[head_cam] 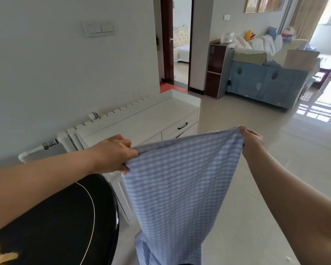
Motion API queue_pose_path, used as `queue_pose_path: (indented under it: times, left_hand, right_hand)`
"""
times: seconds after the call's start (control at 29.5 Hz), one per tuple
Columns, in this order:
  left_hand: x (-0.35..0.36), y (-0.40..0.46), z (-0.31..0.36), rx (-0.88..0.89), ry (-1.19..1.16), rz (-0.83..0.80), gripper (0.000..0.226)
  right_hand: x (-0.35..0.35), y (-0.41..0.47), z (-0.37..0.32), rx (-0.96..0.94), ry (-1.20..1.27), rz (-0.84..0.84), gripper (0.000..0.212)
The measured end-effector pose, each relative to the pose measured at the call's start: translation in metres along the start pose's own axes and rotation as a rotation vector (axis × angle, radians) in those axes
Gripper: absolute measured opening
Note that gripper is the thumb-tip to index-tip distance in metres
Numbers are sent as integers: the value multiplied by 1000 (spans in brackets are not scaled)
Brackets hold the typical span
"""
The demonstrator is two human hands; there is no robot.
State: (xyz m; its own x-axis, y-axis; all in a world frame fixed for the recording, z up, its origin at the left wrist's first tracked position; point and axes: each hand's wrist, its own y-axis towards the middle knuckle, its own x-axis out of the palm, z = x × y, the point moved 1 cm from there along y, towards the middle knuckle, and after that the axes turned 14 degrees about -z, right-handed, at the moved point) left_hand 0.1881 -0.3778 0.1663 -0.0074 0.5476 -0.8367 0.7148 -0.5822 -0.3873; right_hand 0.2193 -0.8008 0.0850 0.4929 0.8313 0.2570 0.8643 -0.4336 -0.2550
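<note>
A blue and white checked cloth (pixel 178 188) hangs in the air in front of me, stretched between both hands. My left hand (pixel 114 153) pinches its upper left corner, fingers curled round the bunched fabric. My right hand (pixel 251 141) grips the upper right corner, slightly higher and farther away. The cloth's top edge sags a little between the hands, and its lower part drops out of view at the bottom edge.
A round black table (pixel 65 217) lies under my left arm. A white cabinet (pixel 141 119) with drawers stands against the left wall beside a radiator (pixel 69 134). Pale tiled floor (pixel 256 178) stretches right. A blue-covered cot (pixel 266 83) and a small dark shelf unit (pixel 218 69) stand farther back.
</note>
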Motion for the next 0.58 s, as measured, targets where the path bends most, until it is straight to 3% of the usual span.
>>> queue_pose_path:
  times: [0.2,0.34,0.47,0.58]
  left_hand:
    - [-27,-1,-19,-67,68,62,27]
    - [-45,2,-26,-110,-58,63,31]
    - [-55,4,-44,-130,-213,49,30]
    - [-50,1,-64,-112,-377,129,25]
  right_hand:
    - [-4,-7,-12,-83,88,-34,38]
    - [-10,-7,-13,-93,133,-74,44]
    - [-11,-8,-18,-120,99,-102,40]
    - [-8,-9,-28,-157,77,-130,23]
